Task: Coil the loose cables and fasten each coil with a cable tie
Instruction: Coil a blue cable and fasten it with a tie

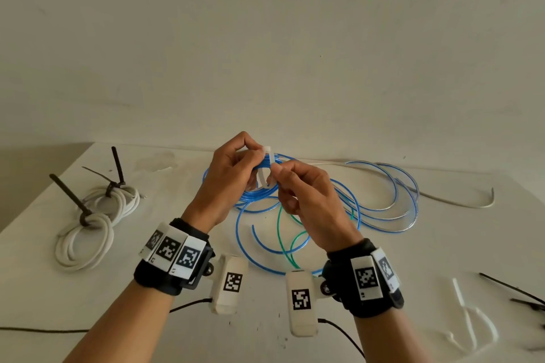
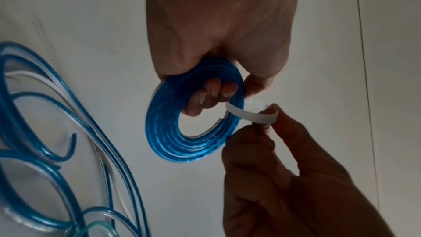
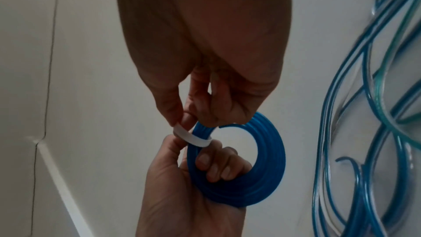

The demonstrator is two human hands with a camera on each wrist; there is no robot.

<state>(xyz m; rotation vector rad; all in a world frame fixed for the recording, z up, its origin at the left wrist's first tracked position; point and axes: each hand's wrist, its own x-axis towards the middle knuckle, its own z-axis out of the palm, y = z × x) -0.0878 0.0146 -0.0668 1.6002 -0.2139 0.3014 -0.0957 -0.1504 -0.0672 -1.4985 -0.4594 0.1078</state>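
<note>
Nearest the camera, loose black plastic cable ties (image 1: 513, 290) and a white one (image 1: 460, 292) lie at about four o'clock on the white tabletop (image 1: 265, 333). Above its middle, the left hand (image 1: 227, 177) has its fingers curled through a small coil of translucent blue plastic cable (image 2: 193, 120), gripping it. The right hand (image 1: 306, 197) pinches between thumb and forefinger the free end of a white plastic cable tie (image 2: 250, 115) looped round the coil's strands at the coil's two o'clock side. Beyond, at one to two o'clock, loose blue cable (image 1: 392, 203) and a green strand (image 1: 283, 233) sprawl. Far off at nine o'clock lie two white cable coils (image 1: 88, 242), each bound with a dark tie (image 1: 70, 194).
</note>
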